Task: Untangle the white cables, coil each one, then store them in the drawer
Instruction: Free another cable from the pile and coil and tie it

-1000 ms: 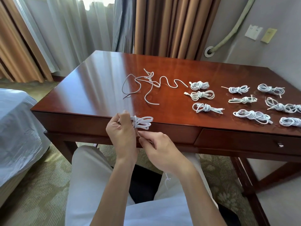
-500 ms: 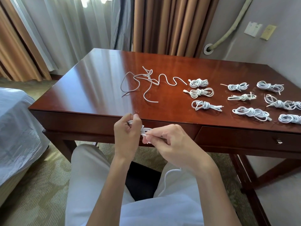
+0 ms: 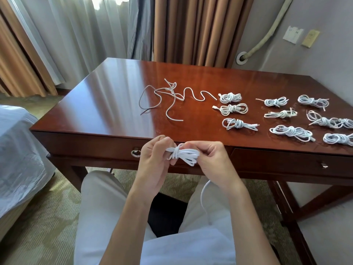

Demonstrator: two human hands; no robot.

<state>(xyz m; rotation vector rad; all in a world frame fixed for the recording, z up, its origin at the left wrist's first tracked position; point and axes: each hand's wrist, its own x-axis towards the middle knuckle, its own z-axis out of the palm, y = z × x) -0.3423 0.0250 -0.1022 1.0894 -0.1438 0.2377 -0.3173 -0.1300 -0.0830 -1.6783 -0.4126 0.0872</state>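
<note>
A coiled white cable (image 3: 186,154) hangs between my two hands, just in front of the table's near edge. My left hand (image 3: 155,161) grips its wrapped left end. My right hand (image 3: 212,161) pinches the cable at the top of the bundle, and the loose tail (image 3: 204,199) drops from that hand onto my lap. A loose tangle of white cables (image 3: 172,98) lies on the table's middle. Several coiled white cables (image 3: 234,109) lie in rows to the right of it. Two shut drawers sit under the tabletop, the left drawer (image 3: 91,146) and the right drawer (image 3: 286,161).
The dark wooden table (image 3: 99,104) stands against curtains and a wall. A bed (image 3: 17,150) is at the left. I sit with my legs (image 3: 107,207) under the table's edge on patterned carpet.
My hands have moved apart and lifted a little. The bundle, hidden behind my fingers half a second ago, now shows stretched between them with a wrap around its left end.
</note>
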